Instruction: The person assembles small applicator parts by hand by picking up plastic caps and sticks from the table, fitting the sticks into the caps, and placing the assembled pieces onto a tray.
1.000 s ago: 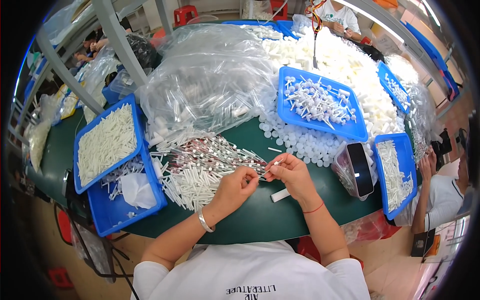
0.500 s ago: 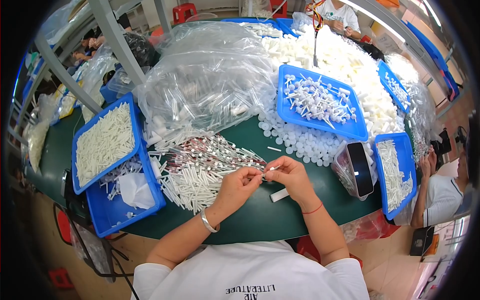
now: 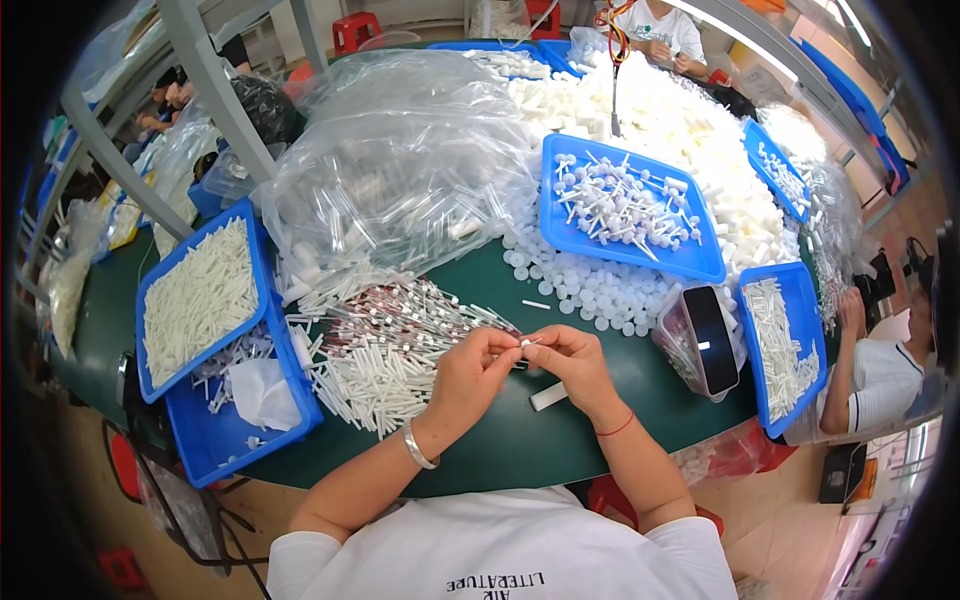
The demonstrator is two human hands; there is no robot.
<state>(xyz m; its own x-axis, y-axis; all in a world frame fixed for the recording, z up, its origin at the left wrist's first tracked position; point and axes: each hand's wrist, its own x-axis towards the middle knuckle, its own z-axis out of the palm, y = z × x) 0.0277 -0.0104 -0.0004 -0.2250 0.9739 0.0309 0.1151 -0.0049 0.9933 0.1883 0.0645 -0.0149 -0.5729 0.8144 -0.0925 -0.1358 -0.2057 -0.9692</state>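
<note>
Over the green table, my left hand (image 3: 468,378) and my right hand (image 3: 578,368) meet fingertip to fingertip. Both are closed in a pinch around a small white piece (image 3: 525,343), largely hidden by the fingers. To the left of my hands lies a heap of short white sticks (image 3: 375,375). Behind it, thin rods with reddish stems and white ends (image 3: 400,315) are piled. A thick white cylinder (image 3: 549,396) rests just below my right hand. One loose white stick (image 3: 536,304) lies beyond my fingertips.
Blue trays with white sticks (image 3: 152,378) (image 3: 818,380) stand at left and right; another blue tray (image 3: 712,270) holds round-headed pieces. A clear plastic bag (image 3: 400,180), translucent discs (image 3: 590,298) and a box with a black-screened device (image 3: 711,340) surround the workspace. Co-workers sit far off and at right.
The whole view has shifted slightly. My hands stay together in a pinch at the small white piece, with only a small shift of the fingers.
</note>
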